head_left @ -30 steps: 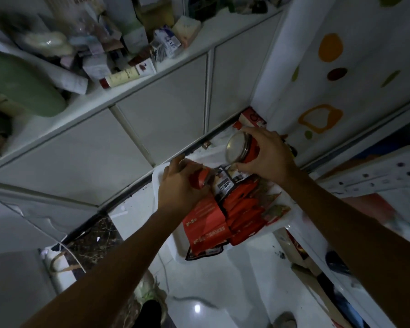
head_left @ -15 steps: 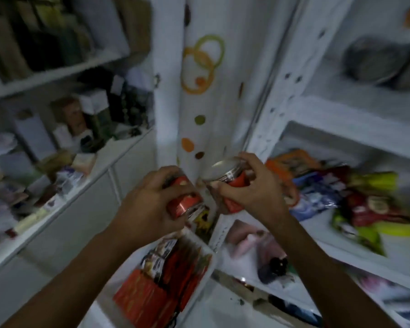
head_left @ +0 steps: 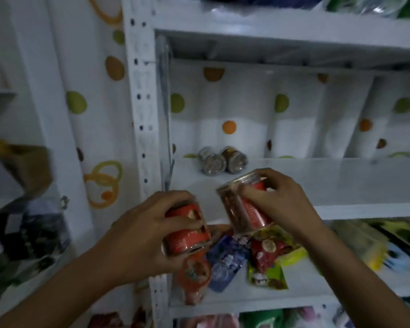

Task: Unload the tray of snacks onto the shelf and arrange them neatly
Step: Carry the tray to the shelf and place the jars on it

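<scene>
**Item 1, left jar** (head_left: 187,233): red label. Your left hand (head_left: 147,237) holds it in front of the shelf post, below the level of the middle shelf (head_left: 317,185). Your fingers (head_left: 187,224) are wrapped round its side and clamped on it, and the jar is tilted.

**Item 2, right jar** (head_left: 243,209): red label, metal lid uppermost and leaning left. Your right hand (head_left: 279,204) grips it at the shelf's front edge, thumb across the label and the other fingers curled over the far side.

**Destination:** the middle shelf. The two stocked jars (head_left: 223,159) sit at its back left, touching, and appear to lie on their sides with round ends toward you.

**Handling:**
- Place the right jar first, since it is nearer.
- Lay it just beside the pair, facing the same way, so the row reads even.
- Keep the held jars from knocking together, as they are close.
- Let go only once a jar rests steady, because a round jar will likely roll.

**Tray:** not in view.

**Below:** loose packets (head_left: 225,261) on the lower shelf.
</scene>
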